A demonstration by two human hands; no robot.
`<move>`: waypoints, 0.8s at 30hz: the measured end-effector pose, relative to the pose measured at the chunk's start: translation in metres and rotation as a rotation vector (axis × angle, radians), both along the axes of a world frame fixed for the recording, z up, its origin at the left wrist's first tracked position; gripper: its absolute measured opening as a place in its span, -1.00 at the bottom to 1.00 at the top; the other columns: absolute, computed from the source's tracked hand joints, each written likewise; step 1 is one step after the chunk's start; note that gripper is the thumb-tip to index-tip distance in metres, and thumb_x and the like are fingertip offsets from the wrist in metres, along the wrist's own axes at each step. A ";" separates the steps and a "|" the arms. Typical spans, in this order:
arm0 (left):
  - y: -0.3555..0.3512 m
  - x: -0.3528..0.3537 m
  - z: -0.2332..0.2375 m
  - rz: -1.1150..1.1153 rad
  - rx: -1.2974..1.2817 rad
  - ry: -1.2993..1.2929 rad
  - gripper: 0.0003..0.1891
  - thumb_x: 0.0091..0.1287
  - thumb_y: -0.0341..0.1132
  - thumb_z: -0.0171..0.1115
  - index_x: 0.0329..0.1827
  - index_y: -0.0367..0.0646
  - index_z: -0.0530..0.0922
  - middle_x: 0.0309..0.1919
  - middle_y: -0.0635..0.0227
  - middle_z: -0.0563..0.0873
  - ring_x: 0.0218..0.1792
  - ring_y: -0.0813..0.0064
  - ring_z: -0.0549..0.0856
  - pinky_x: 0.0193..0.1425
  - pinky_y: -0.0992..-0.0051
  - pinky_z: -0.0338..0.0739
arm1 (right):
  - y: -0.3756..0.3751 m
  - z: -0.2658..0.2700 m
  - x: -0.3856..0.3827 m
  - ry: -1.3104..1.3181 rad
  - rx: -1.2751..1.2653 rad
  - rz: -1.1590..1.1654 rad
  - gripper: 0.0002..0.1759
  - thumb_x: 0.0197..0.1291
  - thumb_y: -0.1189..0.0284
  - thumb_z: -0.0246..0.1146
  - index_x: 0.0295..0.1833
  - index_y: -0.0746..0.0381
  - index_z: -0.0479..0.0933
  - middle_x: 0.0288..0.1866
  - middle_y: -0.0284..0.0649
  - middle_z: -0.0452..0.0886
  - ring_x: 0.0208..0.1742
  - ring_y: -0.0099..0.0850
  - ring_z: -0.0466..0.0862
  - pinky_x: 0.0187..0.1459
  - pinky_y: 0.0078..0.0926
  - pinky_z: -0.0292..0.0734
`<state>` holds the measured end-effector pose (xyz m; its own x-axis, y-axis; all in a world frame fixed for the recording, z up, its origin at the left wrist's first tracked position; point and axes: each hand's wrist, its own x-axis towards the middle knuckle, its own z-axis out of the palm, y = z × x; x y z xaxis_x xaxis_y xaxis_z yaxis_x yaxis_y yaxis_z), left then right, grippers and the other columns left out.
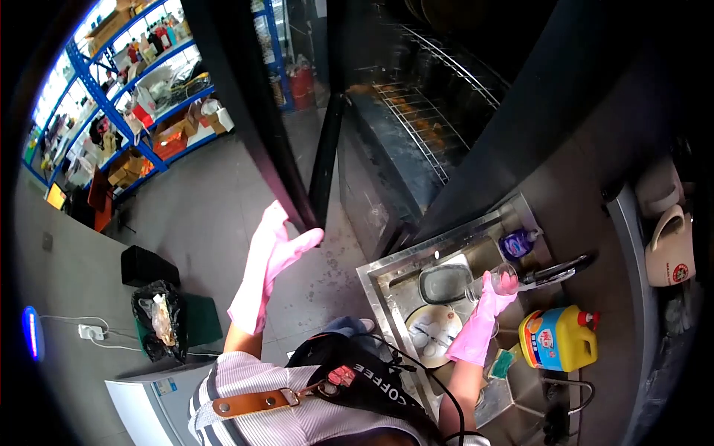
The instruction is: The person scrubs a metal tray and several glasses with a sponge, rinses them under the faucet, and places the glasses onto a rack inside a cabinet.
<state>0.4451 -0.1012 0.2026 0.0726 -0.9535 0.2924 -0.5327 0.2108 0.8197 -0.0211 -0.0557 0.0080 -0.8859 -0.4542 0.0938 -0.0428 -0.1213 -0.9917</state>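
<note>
My left hand [279, 241], in a pink rubber glove, is at the lower end of the dark-framed open door [279, 149], with the thumb stretched out and the fingers partly hidden behind the frame. In the sink [398, 282], my right hand [497, 291], gloved in pink too, is closed round a clear glass [477, 287] near the tap [559, 272]. Below it to the left lies a round plate [425, 343] with utensils on it. A grey rectangular tray [440, 284] rests above the plate. Beside my right forearm is a green and yellow sponge [503, 363].
A purple soap bottle [517, 244] and a yellow detergent jug [550, 340] stand by the sink. Wire racks [420, 123] fill the open cabinet. A green bin [199, 320] and blue shelves [104, 93] are at the left. A beige jug [668, 256] is at the right.
</note>
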 end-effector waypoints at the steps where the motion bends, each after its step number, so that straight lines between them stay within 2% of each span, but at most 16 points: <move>1: 0.002 0.008 0.000 0.080 0.072 -0.027 -0.33 -0.01 -0.06 0.60 0.13 -0.23 0.59 0.03 0.12 0.67 0.08 0.17 0.63 0.27 0.28 0.49 | 0.000 -0.001 0.001 0.035 -0.024 -0.015 0.11 -0.15 0.78 0.55 0.51 0.29 0.07 0.43 0.06 0.38 0.40 -0.20 0.47 0.39 -0.14 0.49; 3: 0.000 0.024 -0.010 0.210 -0.004 -0.124 -0.32 0.00 -0.05 0.59 0.13 -0.25 0.58 0.03 0.07 0.67 0.09 0.11 0.65 0.24 0.24 0.51 | 0.000 0.001 0.005 0.071 -0.084 -0.030 0.12 -0.15 0.74 0.57 0.52 0.31 0.07 0.42 0.06 0.40 0.39 -0.20 0.47 0.38 -0.13 0.49; 5: -0.001 0.034 -0.008 0.243 -0.029 -0.158 -0.35 0.02 -0.10 0.59 0.12 -0.26 0.56 -0.01 0.08 0.68 0.03 0.14 0.66 0.18 0.23 0.54 | -0.001 0.009 0.004 0.145 0.017 -0.089 0.10 -0.16 0.74 0.57 0.50 0.33 0.09 0.41 0.06 0.40 0.38 -0.18 0.47 0.37 -0.12 0.50; 6: -0.001 0.037 -0.007 0.240 -0.004 -0.145 -0.31 0.03 -0.11 0.59 0.18 -0.26 0.53 0.01 0.10 0.67 0.06 0.18 0.65 0.21 0.26 0.52 | 0.000 0.011 0.003 0.181 0.068 -0.118 0.09 -0.16 0.74 0.57 0.50 0.33 0.10 0.41 0.06 0.40 0.38 -0.17 0.47 0.37 -0.11 0.50; 8: -0.002 0.043 -0.006 0.229 0.045 -0.118 -0.22 0.05 -0.14 0.59 0.31 -0.27 0.46 0.06 0.15 0.67 0.10 0.25 0.63 0.27 0.32 0.48 | 0.000 0.000 -0.001 0.243 0.036 -0.146 0.05 -0.18 0.71 0.61 0.45 0.34 0.18 0.34 0.02 0.45 0.32 -0.24 0.51 0.32 -0.22 0.53; 9: -0.003 0.040 -0.005 0.235 -0.063 -0.092 -0.39 0.05 -0.17 0.59 0.12 -0.26 0.55 -0.08 0.13 0.69 -0.05 0.24 0.66 0.16 0.28 0.54 | -0.001 -0.004 -0.004 0.274 0.020 -0.160 0.03 -0.19 0.70 0.63 0.43 0.35 0.21 0.31 0.00 0.48 0.28 -0.28 0.53 0.30 -0.28 0.55; 12: -0.002 0.049 -0.026 0.320 -0.029 -0.197 -0.39 0.07 -0.15 0.59 0.13 -0.25 0.55 -0.07 0.14 0.69 -0.04 0.23 0.66 0.16 0.29 0.53 | -0.001 -0.012 -0.012 0.217 -0.066 -0.123 0.02 -0.19 0.71 0.62 0.43 0.32 0.23 0.30 -0.01 0.49 0.27 -0.28 0.54 0.29 -0.26 0.56; 14: 0.009 0.047 -0.042 0.409 0.023 -0.229 -0.32 0.12 -0.11 0.58 0.25 -0.23 0.49 0.01 0.15 0.68 0.06 0.31 0.64 0.23 0.35 0.51 | 0.000 -0.009 -0.013 0.005 -0.057 -0.151 0.03 -0.17 0.73 0.59 0.45 0.32 0.20 0.31 -0.01 0.47 0.27 -0.23 0.53 0.29 -0.22 0.59; 15: 0.017 0.044 -0.055 0.446 0.052 -0.248 -0.28 0.15 -0.10 0.57 0.32 -0.22 0.46 0.05 0.16 0.67 0.11 0.34 0.63 0.26 0.39 0.50 | 0.002 -0.005 -0.014 -0.101 -0.048 -0.172 0.04 -0.16 0.74 0.58 0.46 0.32 0.19 0.31 -0.01 0.46 0.27 -0.21 0.53 0.29 -0.19 0.61; 16: 0.024 0.041 -0.076 0.511 -0.009 -0.196 -0.40 0.20 -0.06 0.54 0.20 -0.19 0.52 -0.09 0.19 0.72 -0.02 0.35 0.70 0.15 0.39 0.58 | 0.005 0.006 -0.003 0.010 0.070 -0.210 0.02 -0.18 0.75 0.57 0.44 0.30 0.22 0.32 -0.02 0.44 0.26 -0.22 0.53 0.26 -0.21 0.62; 18: 0.042 0.064 -0.156 0.536 0.213 -0.073 -0.54 0.29 -0.04 0.47 -0.03 -0.26 0.56 -0.28 0.23 0.75 -0.27 0.42 0.73 -0.05 0.43 0.63 | 0.013 -0.020 -0.021 -0.002 -0.059 0.023 0.00 -0.18 0.71 0.59 0.42 0.32 0.24 0.32 -0.03 0.45 0.30 -0.23 0.51 0.36 -0.22 0.52; 20: 0.062 0.039 -0.154 0.335 0.683 0.576 -0.61 0.37 -0.08 0.37 -0.22 -0.31 0.55 -0.45 0.30 0.72 -0.48 0.53 0.68 -0.22 0.51 0.59 | 0.016 -0.002 0.004 0.178 0.059 -0.110 -0.02 -0.16 0.60 0.62 0.41 0.35 0.26 0.34 -0.04 0.46 0.36 -0.21 0.48 0.43 -0.21 0.39; 22: 0.066 -0.014 -0.135 0.180 0.784 0.080 -0.63 0.43 -0.15 0.29 -0.30 -0.36 0.54 -0.48 0.29 0.71 -0.55 0.58 0.65 -0.23 0.55 0.56 | 0.029 0.011 0.011 0.339 0.222 -0.030 -0.01 -0.16 0.51 0.63 0.42 0.38 0.26 0.37 -0.03 0.44 0.44 -0.18 0.42 0.46 -0.20 0.32; 24: 0.068 -0.069 -0.110 -0.130 0.610 -0.073 -0.74 0.42 -0.23 0.30 -0.23 -0.30 0.61 -0.34 0.27 0.74 -0.38 0.55 0.71 -0.17 0.55 0.58 | 0.032 0.007 -0.001 0.388 0.297 -0.012 0.01 -0.19 0.45 0.62 0.42 0.38 0.27 0.35 -0.01 0.49 0.40 -0.16 0.47 0.44 -0.24 0.35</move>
